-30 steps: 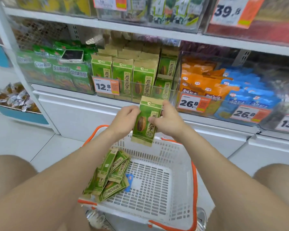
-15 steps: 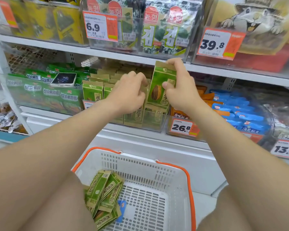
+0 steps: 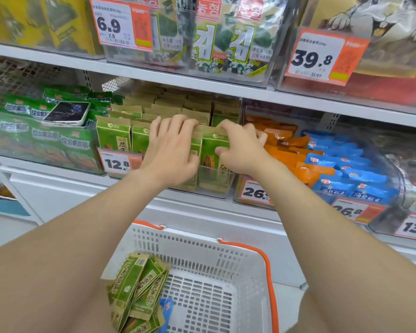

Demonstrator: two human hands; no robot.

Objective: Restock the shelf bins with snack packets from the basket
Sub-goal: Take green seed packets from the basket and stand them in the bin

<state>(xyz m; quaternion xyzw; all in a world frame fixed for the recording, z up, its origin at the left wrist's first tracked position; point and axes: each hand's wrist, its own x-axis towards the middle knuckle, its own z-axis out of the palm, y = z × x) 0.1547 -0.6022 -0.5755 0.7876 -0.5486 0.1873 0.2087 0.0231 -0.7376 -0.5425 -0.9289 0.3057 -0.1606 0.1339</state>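
1. Two hands reach into the clear shelf bin (image 3: 216, 186) of green seed packets on the middle shelf (image 3: 202, 86).
2. The right hand (image 3: 238, 150) pinches the front green packet (image 3: 213, 152), fingers curled over its tan top edge and thumb pressed on its face; the packet stands upright in the bin's right-hand row, its lower part behind the clear front wall.
3. The left hand (image 3: 172, 150) rests with fingers spread and slightly bent over the tops of the neighbouring packets, touching them just left of the held one; it grips nothing that shows.
4. More green packets stand in rows behind and to the left, above a price tag reading 12.8 (image 3: 117, 163).
5. The white basket (image 3: 226, 260) with orange handles sits below, between the forearms; a loose pile of green packets (image 3: 137, 292) lies in its near left corner, with a small blue packet (image 3: 166, 308) partly showing beside them.
6. A phone (image 3: 66, 112) lies face up on green bags (image 3: 43, 138) in the bin to the left.
7. Orange packets (image 3: 286, 150) and blue packets (image 3: 346, 169) fill the bin to the right.
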